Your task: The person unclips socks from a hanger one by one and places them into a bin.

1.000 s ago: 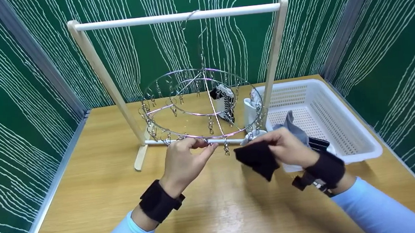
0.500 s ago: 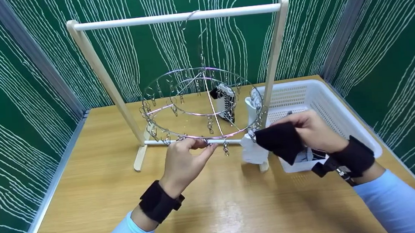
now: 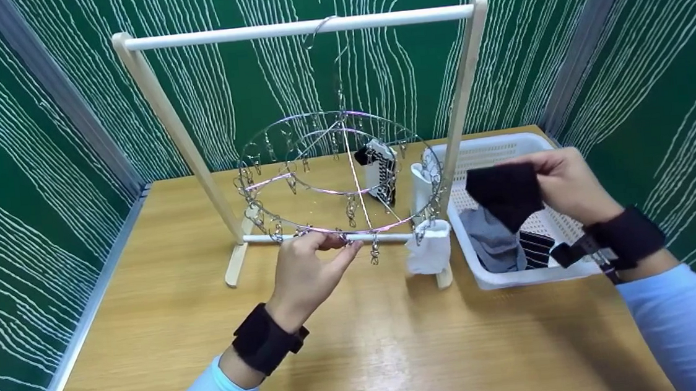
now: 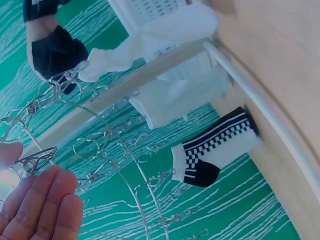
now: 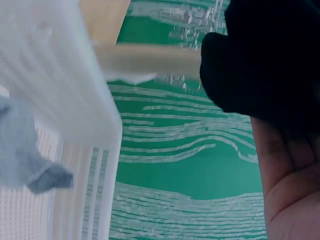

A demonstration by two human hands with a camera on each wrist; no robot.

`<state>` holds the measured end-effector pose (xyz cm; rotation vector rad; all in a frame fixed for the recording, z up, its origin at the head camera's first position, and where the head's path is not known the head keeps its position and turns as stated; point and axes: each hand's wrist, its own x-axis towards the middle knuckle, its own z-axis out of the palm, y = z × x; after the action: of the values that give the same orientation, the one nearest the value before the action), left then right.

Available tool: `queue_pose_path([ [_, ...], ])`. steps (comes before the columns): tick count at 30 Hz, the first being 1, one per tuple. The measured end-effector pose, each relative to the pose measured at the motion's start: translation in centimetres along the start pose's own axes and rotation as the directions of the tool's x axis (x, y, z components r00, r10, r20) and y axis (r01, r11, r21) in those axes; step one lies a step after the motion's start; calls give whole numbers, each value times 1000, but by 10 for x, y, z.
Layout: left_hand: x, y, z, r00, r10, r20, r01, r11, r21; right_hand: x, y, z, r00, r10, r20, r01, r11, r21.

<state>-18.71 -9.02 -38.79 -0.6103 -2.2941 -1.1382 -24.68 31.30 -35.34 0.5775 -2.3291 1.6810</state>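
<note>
The left hand (image 3: 307, 273) pinches the near rim of the round clip hanger (image 3: 337, 171) at centre. The right hand (image 3: 564, 184), its grip closed round a black sock (image 3: 503, 192), holds it above the white basket (image 3: 580, 267) at right.

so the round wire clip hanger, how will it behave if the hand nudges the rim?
Probably swings and spins freely: the wire clip hanger hangs from the rail by one hook. Likely light, being thin wire. It may tilt towards the right side, where the white sock hangs. The left hand holds the near rim, which probably steadies it.
</note>
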Motion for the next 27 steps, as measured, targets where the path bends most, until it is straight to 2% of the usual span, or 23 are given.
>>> queue_pose_path([
  [6, 1, 1, -1, 1000, -4, 5, 4, 1000, -10, 14, 15, -17, 999, 17, -39, -25, 975, -219],
  [11, 0, 1, -1, 1000, 1, -1, -1, 1000, -4, 25, 30, -28, 998, 45, -53, -59, 947, -315],
  [16, 0, 2, -2, 1000, -3, 2, 3, 1000, -4, 33, 39, -37, 995, 90, -45, -101, 904, -416],
  [22, 0, 1, -2, 1000, -7, 5, 7, 1000, -3, 44, 57, -42, 976, 215, 16, -178, 843, -508],
  [25, 0, 1, -2, 1000, -10, 6, 10, 1000, -2, 48, 68, -40, 967, 246, 58, -173, 812, -558],
  [27, 0, 2, -3, 1000, -11, 7, 11, 1000, -1, 49, 77, -36, 967, 235, 94, -139, 801, -582],
])
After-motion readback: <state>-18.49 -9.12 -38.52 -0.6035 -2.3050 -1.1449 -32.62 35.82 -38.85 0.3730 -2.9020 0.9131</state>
